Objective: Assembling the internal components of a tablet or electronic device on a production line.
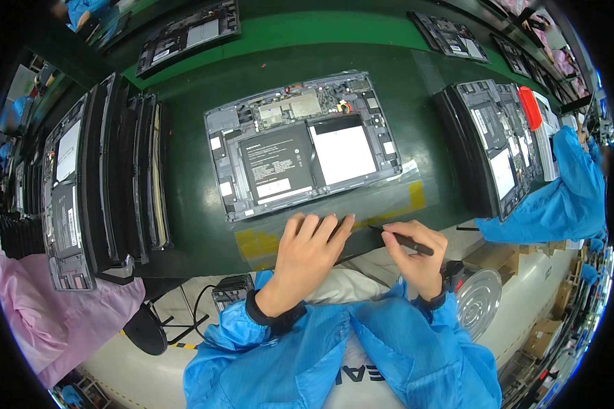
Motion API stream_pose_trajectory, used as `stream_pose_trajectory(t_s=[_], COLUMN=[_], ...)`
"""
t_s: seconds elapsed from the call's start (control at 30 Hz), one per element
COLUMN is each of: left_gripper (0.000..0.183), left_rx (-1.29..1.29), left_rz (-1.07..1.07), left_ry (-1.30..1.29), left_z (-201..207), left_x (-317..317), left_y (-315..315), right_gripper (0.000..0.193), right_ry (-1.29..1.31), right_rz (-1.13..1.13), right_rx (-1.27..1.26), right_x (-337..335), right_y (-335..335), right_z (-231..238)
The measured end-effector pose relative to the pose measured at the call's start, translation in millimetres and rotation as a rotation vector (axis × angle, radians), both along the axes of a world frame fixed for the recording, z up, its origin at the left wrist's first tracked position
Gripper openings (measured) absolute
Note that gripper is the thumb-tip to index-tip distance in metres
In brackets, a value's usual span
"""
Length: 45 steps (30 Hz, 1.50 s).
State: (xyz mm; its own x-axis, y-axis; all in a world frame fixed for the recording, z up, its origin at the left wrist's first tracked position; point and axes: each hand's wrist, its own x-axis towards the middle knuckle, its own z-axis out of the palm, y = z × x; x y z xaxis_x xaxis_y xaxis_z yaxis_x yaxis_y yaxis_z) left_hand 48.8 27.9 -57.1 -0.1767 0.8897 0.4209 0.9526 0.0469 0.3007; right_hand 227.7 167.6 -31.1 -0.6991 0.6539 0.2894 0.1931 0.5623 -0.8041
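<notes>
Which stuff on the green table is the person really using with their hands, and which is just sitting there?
In use:
- left hand, flat on the table edge
- right hand, gripping a thin dark tool
- opened device with its insides showing, just beyond both hands

Just sitting there:
- stack of devices on the left
- device pile on the right
- red-topped tool
- devices along the far green strip
</notes>
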Motion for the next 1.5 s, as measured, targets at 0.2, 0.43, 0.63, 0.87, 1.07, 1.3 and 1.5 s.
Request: stream_pose_trajectory(t_s=[0.2,0.43,0.63,0.87,1.07,1.3,1.5], left_gripper=[0.041,0.032,0.031,0.034,0.052,0.046,0.044], left_rx=[-0.016,0.038,0.003,-0.002,0.029,-0.111,-0.114], left_rz=[-0.092,-0.127,-0.103,-0.14,-0.074,-0.144,-0.155], left_ry=[-0.077,-0.163,-0.154,-0.07,0.13,0.036,0.078], left_z=[8,5,11,19,54,58,59], left_x=[-12,-12,-15,-19,-72,-95,-100], left_y=[10,16,19,15,3,5,7], right_gripper=[0.019,0.019,0.016,0.027,0.022,0.021,0.019], right_ry=[-0.042,-0.047,0.013,0.157,0.149,0.201,0.087], right_rz=[-0.01,0.063,0.086,-0.091,0.101,0.298,0.37], right_rx=[-0.149,-0.066,0.055,-0.27,-0.218,-0.067,0.007], right_x=[4,-5,-10,2,-46,-95,-108], right_y=[8,6,6,16,77,103,97], right_z=[3,-3,2,12,39,19,19])
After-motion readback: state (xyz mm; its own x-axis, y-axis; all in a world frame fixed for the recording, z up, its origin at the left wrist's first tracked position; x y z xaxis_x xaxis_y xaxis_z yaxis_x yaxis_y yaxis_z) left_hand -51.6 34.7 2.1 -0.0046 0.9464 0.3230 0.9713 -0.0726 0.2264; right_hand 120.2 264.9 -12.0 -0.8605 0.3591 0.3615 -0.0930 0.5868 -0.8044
